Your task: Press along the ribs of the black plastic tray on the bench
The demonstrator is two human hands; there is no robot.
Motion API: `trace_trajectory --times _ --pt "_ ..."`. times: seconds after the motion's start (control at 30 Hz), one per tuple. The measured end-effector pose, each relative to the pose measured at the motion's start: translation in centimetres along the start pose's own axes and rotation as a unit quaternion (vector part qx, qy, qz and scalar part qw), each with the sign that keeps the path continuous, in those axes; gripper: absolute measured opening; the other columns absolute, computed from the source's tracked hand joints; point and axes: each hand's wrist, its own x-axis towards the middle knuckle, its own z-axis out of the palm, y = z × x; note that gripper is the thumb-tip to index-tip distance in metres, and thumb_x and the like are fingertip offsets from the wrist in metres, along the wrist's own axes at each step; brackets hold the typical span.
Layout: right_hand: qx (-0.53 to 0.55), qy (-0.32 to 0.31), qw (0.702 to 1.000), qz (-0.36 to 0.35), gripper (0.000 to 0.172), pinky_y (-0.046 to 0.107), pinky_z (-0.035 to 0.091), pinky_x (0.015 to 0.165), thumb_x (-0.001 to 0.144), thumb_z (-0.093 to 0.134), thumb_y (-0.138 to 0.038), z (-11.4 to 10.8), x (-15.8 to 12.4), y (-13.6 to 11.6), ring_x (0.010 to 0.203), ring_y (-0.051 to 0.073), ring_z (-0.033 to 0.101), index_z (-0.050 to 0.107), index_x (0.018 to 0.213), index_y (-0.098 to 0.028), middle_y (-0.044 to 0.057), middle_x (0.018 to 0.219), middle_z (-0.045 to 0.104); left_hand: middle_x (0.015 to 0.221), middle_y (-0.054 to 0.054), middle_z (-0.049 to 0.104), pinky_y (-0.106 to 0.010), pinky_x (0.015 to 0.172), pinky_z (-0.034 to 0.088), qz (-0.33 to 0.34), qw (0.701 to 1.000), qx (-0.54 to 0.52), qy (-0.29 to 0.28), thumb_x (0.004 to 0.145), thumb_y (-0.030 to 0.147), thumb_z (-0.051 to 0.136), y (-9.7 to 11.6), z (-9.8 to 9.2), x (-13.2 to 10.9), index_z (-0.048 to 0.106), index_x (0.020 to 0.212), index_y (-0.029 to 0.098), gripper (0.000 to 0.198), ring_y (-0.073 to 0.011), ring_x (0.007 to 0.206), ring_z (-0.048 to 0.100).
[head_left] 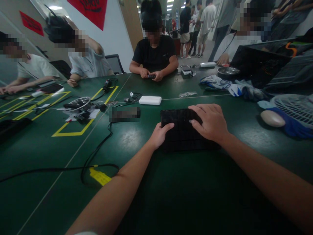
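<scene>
A black tablet (181,135) with a glossy dark face is in front of me, just above or on the green table (137,195); I cannot tell which. At its left edge is my left hand (160,134), closed round the side with the thumb on the face. My right hand (212,122) grips the upper right part, its fingers over the far edge and its thumb bent onto the face. The undersides of the fingers are hidden behind the tablet.
Beyond the tablet lie a white power bank (150,100) and a crumpled clear wrapper (187,94). Black cables (97,153) with a yellow tag (100,176) run along the left. Right are a white fan grille (297,107), a computer mouse (273,118) and gloves (232,86). People sit opposite.
</scene>
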Motion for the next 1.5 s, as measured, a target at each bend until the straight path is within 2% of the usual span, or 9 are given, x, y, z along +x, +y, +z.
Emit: trace_trajectory --times 0.2,0.4,0.8,1.07,1.5 --pt "-0.014 0.006 1.0 -0.006 0.045 0.046 0.036 0.098 0.094 0.052 -0.042 -0.02 -0.05 -0.03 0.11 0.03 0.059 0.059 0.133 -0.021 0.01 0.119 0.067 0.097 -0.006 0.079 -0.037 0.091 0.055 0.0 1.0 -0.012 -0.011 0.07 0.044 0.08 0.01 0.03 -0.05 0.077 0.09 0.018 0.033 -0.0261 0.094 0.073" --pt "-0.016 0.009 1.0 -0.007 0.045 0.045 0.037 0.097 0.096 0.05 -0.044 0.02 -0.04 -0.01 0.108 0.03 0.059 0.059 0.133 -0.021 0.01 0.117 0.067 0.098 -0.007 0.08 -0.036 0.09 0.055 0.0 1.0 -0.008 -0.015 0.072 0.043 0.079 0.16 0.04 -0.11 0.077 0.091 0.018 0.031 -0.0258 0.094 0.073" --pt "-0.006 0.009 1.0 -0.006 0.047 0.046 0.035 0.098 0.092 0.053 -0.041 0.12 -0.03 0.13 0.11 0.03 0.058 0.059 0.134 -0.02 0.01 0.118 0.066 0.101 -0.009 0.079 -0.04 0.094 0.056 0.001 1.0 0.006 -0.004 0.07 0.046 0.079 0.19 0.02 -0.06 0.075 0.091 0.018 0.035 -0.0287 0.098 0.073" --pt "-0.005 0.003 1.0 0.003 0.05 0.045 0.035 0.099 0.092 0.053 -0.047 -0.08 0.14 0.07 0.111 0.029 0.057 0.058 0.135 -0.021 0.009 0.119 0.066 0.101 -0.012 0.078 -0.044 0.092 0.057 0.002 0.999 0.032 0.035 0.066 0.048 0.079 0.14 0.12 0.25 0.073 0.091 0.017 0.04 -0.0335 0.101 0.072" --pt "-0.013 0.005 1.0 0.005 0.051 0.044 0.032 0.099 0.098 0.046 -0.054 -0.05 0.3 0.18 0.111 0.027 0.056 0.056 0.137 -0.023 0.008 0.12 0.065 0.101 -0.012 0.077 -0.046 0.095 0.057 0.025 0.998 0.052 0.028 0.067 0.049 0.076 0.45 0.38 0.39 0.073 0.095 0.017 0.043 -0.0358 0.105 0.071"
